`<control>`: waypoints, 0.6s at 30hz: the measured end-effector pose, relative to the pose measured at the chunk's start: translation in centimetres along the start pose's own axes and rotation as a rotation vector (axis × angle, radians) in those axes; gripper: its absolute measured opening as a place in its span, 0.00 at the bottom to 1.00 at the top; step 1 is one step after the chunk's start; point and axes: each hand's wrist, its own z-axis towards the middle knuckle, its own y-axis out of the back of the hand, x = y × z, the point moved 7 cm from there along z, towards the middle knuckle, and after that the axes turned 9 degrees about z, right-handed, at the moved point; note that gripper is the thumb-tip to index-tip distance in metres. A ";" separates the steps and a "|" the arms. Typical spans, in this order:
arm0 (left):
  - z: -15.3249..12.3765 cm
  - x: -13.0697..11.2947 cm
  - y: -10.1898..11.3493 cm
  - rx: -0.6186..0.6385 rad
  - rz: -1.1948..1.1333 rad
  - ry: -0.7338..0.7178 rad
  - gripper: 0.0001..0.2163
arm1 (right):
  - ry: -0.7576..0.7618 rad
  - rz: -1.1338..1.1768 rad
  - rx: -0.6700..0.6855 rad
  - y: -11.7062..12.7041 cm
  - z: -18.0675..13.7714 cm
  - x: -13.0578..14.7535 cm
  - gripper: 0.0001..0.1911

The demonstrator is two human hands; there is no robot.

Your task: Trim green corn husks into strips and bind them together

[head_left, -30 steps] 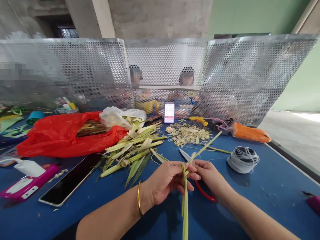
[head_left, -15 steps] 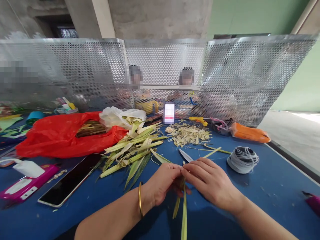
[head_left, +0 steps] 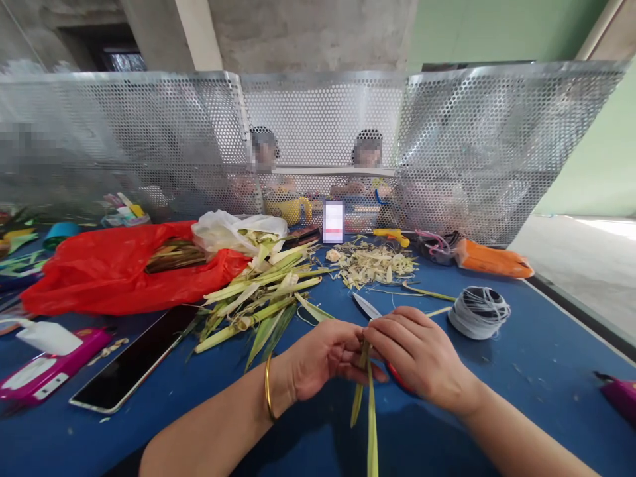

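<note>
My left hand (head_left: 325, 358) and my right hand (head_left: 420, 354) meet above the blue table (head_left: 521, 397), both pinched on a green palm leaf strip (head_left: 370, 417). The strip hangs down from the fingers in two strands toward me. A gold bangle sits on my left wrist. Scissors with a red handle (head_left: 370, 311) lie just behind and under my right hand, blade tip pointing away.
A pile of green leaves (head_left: 258, 291) and a red plastic bag (head_left: 114, 271) lie to the left, with a phone (head_left: 134, 361) and a pink case (head_left: 44, 371). A spool of grey thread (head_left: 479, 311) lies right. Leaf scraps (head_left: 372, 262) lie behind. Two people sit behind a perforated metal screen (head_left: 318, 132).
The long end of the strip that stuck up to the right was folded down. My right hand moved over the strip to meet my left hand and now covers the fold.
</note>
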 end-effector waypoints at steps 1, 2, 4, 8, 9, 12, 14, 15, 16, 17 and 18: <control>-0.1 -0.2 -0.1 0.015 0.020 -0.019 0.10 | -0.019 0.014 -0.006 0.0 -0.1 -0.2 0.13; -0.2 -0.4 -0.2 0.021 0.037 -0.032 0.10 | -0.043 0.034 -0.017 -0.1 -0.2 -0.4 0.12; -0.3 -0.6 -0.2 0.018 0.071 -0.041 0.11 | -0.099 0.091 -0.057 -0.2 -0.3 -0.8 0.10; -0.3 -0.5 -0.2 -0.013 0.135 -0.042 0.11 | -0.229 0.235 -0.179 0.0 -0.2 -1.5 0.09; -0.3 -0.4 -0.2 -0.015 0.149 -0.038 0.12 | -0.267 0.273 -0.201 0.1 -0.2 -1.7 0.09; -0.2 -0.1 -0.3 0.008 0.177 -0.019 0.13 | -0.413 0.384 -0.231 -0.2 -0.5 -2.3 0.08; -0.2 0.0 -0.4 0.022 0.184 -0.013 0.13 | -0.510 0.440 -0.231 -0.5 -0.8 -2.7 0.08; -0.2 0.0 -0.4 0.022 0.187 -0.011 0.13 | -0.546 0.458 -0.228 -0.8 -0.9 -2.9 0.08; -0.1 0.0 -0.3 0.017 0.190 -0.010 0.13 | -0.571 0.471 -0.226 -1.0 -1.0 -3.0 0.08; -0.1 0.1 -0.3 0.012 0.194 -0.010 0.13 | -0.583 0.479 -0.226 -1.1 -1.0 -3.0 0.08; 0.0 0.1 -0.2 0.004 0.197 -0.010 0.13 | -0.589 0.483 -0.226 -1.3 -1.1 -3.1 0.08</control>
